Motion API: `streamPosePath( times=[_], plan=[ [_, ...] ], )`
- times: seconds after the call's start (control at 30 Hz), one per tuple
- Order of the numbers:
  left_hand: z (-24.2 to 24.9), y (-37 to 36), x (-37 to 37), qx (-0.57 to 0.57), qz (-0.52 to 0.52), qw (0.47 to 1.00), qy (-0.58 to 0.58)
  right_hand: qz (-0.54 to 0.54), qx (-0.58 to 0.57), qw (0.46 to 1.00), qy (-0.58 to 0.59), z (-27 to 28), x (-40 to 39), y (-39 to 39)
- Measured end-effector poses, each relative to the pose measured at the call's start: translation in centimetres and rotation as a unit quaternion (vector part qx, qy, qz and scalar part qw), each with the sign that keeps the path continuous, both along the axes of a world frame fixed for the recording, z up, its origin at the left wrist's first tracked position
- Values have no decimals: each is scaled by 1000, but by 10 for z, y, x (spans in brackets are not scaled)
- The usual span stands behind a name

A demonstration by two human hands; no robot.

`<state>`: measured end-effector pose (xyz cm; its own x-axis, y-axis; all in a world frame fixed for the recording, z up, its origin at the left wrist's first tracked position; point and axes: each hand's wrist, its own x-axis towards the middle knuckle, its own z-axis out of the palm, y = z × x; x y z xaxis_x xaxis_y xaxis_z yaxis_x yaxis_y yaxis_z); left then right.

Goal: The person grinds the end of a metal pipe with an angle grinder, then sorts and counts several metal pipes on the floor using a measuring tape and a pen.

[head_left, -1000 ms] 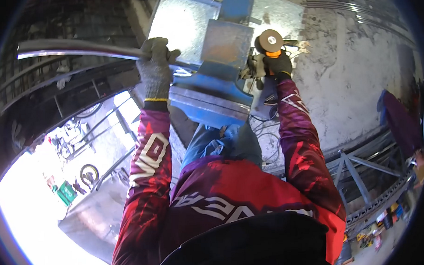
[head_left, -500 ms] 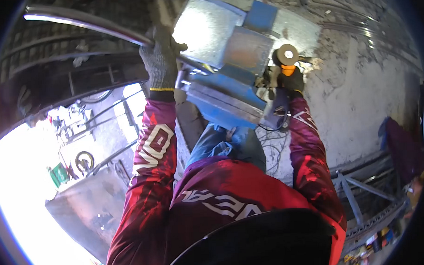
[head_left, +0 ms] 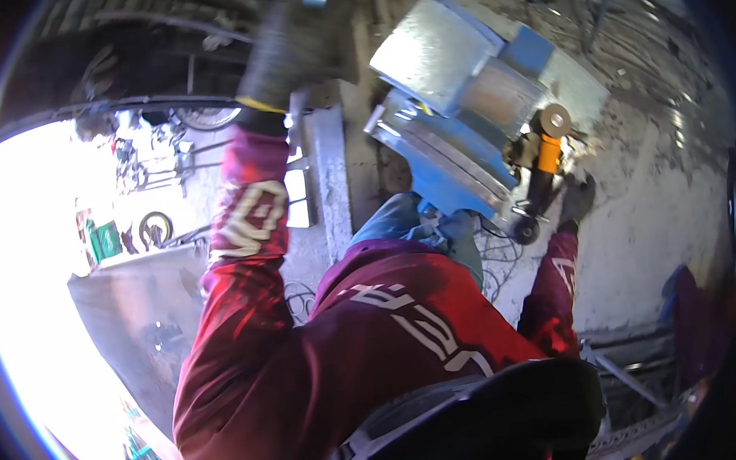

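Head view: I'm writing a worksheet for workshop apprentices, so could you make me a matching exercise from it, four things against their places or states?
Column 1
1. blue metal bench vise
2. orange-and-black angle grinder with a round disc
3. dark-gloved right hand
4. dark-gloved left hand

Column 2
A. blurred, near the picture's top edge
B. between the vise and the right hand
C. just right of the grinder
D. just beyond the blue jeans

Pairs: 1-D; 2-B; 3-C; 4-A
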<state>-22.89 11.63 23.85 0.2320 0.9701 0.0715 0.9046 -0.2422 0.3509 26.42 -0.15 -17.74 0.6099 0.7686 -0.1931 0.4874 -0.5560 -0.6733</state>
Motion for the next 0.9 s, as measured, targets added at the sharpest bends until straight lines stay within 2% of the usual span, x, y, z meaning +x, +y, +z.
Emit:
streamPosePath(
  times=[0.03,0.07,0.1,0.17,0.23,0.27,0.3,0.33,0.4,0.47,0.53,0.57,0.6,0.67,0.7,0.73,0.77,0.8,0.83,0.9],
  plan=[
    [-14,-9,14,-64,18,989,-133,-65,45,995,66,-9,11,-15],
    [-28,-17,28,-117,45,959,-252,-69,61,994,56,13,11,-28],
    [-35,-28,36,-80,17,983,-166,-96,125,982,107,21,12,-43],
    [-60,-47,47,-111,-18,974,-195,-119,154,977,85,44,17,-71],
    [-71,-61,51,-233,-71,950,-195,-135,157,977,58,71,17,-100],
    [-76,-69,51,-293,-92,932,-191,-154,164,967,119,95,6,-114],
    [-82,-79,51,-304,-112,925,-198,-175,171,953,178,132,-18,-125],
    [-89,-88,51,-351,-147,903,-201,-195,168,953,161,168,-43,-132],
    [-108,-108,46,-413,-204,864,-206,-45,91,967,235,231,-106,-145],
    [-137,-129,35,-404,-296,854,-144,37,90,937,336,255,-178,-158],
    [-173,-155,15,-392,-357,832,-161,63,-81,969,223,272,-251,-165],
    [-183,-164,9,-375,-401,818,-170,-28,47,909,414,269,-283,-168],
    [-180,-164,4,-380,-414,809,-176,-115,181,790,575,264,-306,-172],
    [-165,-159,-11,-454,-420,783,-68,-178,153,809,538,262,-325,-187],
    [-171,-157,-20,-452,-432,777,-68,-146,185,801,550,254,-328,-196],
    [-179,-155,-29,-440,-450,768,-118,-111,218,792,560,248,-330,-200],
    [-190,-150,-35,-426,-467,757,-168,-157,197,813,525,252,-329,-200],
    [-200,-145,-41,-418,-477,755,-167,-158,207,815,518,249,-323,-204],
    [-215,-139,-46,-440,-472,754,-124,-124,208,866,437,241,-310,-210],
    [-251,-133,-46,-488,-443,749,-61,-140,241,889,362,206,-281,-223]
  ],
)
